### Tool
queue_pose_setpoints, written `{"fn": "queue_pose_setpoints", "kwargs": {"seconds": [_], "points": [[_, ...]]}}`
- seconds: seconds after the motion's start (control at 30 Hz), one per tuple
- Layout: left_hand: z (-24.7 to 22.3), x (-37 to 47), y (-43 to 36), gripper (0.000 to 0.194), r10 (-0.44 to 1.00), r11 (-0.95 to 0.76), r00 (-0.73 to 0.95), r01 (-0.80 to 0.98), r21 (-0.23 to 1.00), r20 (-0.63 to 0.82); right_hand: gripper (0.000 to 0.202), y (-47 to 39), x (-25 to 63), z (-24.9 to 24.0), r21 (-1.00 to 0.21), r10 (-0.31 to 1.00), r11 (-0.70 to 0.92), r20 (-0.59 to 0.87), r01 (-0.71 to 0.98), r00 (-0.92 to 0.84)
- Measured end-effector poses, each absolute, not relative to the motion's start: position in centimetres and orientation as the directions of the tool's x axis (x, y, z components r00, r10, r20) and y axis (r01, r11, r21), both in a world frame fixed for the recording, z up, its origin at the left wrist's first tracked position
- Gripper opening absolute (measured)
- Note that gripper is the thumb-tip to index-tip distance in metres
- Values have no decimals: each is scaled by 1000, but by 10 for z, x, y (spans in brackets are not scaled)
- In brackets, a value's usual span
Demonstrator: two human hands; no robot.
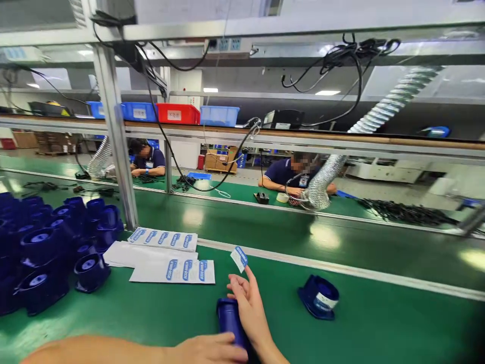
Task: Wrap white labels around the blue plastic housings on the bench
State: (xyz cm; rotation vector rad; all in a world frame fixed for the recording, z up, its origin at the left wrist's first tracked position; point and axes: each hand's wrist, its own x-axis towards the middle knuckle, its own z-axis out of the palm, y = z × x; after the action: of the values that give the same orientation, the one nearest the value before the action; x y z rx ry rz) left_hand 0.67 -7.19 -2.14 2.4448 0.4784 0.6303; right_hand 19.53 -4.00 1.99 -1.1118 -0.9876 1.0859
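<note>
I observe the worktop [280, 328] through the head camera. The right hand [248, 303] is partly open, with the fingers loosely curled and the index finger extended. A small blue-and-white label [239, 259] is at the index fingertip; I cannot tell whether it is stuck there or pinched. The left hand [208, 349] reaches in from the near left, its fingers laid across the near end of a dark blue plastic part [229, 316]. I cannot tell how firmly it grips. The part is at the near centre of the worktop, directly beside the right wrist.

To the left of the part, and farther off, are label sheets [176, 273], partly overlapping. A pile of blue cups [41, 242] occupies the far left. To the right, a single blue cup [318, 293] carries a white label on its side. On the far side, two people sit working, beyond a metal frame [115, 126].
</note>
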Motion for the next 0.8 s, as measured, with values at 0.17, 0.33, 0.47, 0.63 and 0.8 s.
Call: {"fn": "queue_pose_setpoints", "kwargs": {"seconds": [0.17,0.33,0.47,0.63,0.8], "points": [[-38,-8,-60,132,766,-566,575,390,726,288,92,-38,194,20,-979,962,34,-22,-200,273],[-18,5,-66,128,820,-262,572,313,913,39,71,-43,188,18,-931,974,-30,-109,-364,197],[-12,4,-66,104,847,-126,530,133,983,37,71,-46,192,18,-916,991,35,-20,-399,132],[-20,-6,-56,93,756,-361,506,-206,910,414,63,-43,209,30,-981,976,104,68,-164,209],[3,-6,-46,95,741,-433,531,-90,897,411,31,-29,234,42,-954,901,297,289,25,323]]}}
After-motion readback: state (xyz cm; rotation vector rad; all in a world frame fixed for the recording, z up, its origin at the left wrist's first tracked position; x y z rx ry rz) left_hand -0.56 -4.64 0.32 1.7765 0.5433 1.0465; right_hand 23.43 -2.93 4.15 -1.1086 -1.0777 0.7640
